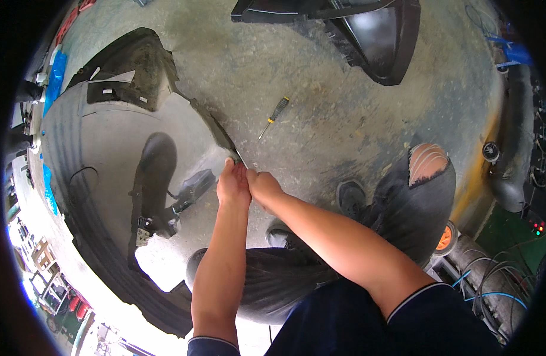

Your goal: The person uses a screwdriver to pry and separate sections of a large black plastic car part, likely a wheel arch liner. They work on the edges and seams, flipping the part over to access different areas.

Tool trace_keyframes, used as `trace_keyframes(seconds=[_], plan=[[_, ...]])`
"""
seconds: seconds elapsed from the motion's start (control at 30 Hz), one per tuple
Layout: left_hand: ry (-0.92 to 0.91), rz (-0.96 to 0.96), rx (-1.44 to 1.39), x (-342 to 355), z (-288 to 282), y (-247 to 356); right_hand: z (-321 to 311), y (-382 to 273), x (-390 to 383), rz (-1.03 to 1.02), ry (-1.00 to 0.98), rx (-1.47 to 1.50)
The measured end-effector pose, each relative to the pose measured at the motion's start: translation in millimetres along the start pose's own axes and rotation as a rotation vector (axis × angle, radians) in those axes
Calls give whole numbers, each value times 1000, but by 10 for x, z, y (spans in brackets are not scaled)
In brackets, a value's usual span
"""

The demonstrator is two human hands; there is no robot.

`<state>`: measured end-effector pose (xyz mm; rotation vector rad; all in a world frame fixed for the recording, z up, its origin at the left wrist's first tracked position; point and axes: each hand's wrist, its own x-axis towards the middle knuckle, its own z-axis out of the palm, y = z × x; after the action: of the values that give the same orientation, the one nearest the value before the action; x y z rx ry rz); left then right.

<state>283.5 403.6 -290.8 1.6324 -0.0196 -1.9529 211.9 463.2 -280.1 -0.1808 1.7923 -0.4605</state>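
Observation:
A large grey car bumper cover lies on the floor at my left, its inner side and black cut-outs showing. My left hand is closed at the cover's right-hand edge, thumb pressed against its corner. Right beside it, touching, my right hand is curled into a grip. A thin metal shaft pokes out between the hands along the cover's edge; its handle is hidden in the right hand's grip. Ahead on the concrete floor lies a yellow-and-black screwdriver, untouched.
A black plastic car part lies at the far right of centre. Along the right side are a dark rounded part, an orange-hubbed wheel and tangled hoses. Blue wrapping edges the left side. My knees are bent close by.

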Motion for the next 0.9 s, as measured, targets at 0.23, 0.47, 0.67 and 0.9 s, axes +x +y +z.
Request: trace_keyframes(seconds=[0.23,0.47,0.67,0.9], plan=[[34,-42,-50,601,-445,-175,139,-60,74,84,26,-193],[-22,14,134,525,-375,-355,79,11,213,82,-1,-299],[76,-108,-286,402,-216,-191,2,64,242,58,11,-373],[151,-68,-324,467,-119,-170,-139,-73,117,-31,61,-475]])
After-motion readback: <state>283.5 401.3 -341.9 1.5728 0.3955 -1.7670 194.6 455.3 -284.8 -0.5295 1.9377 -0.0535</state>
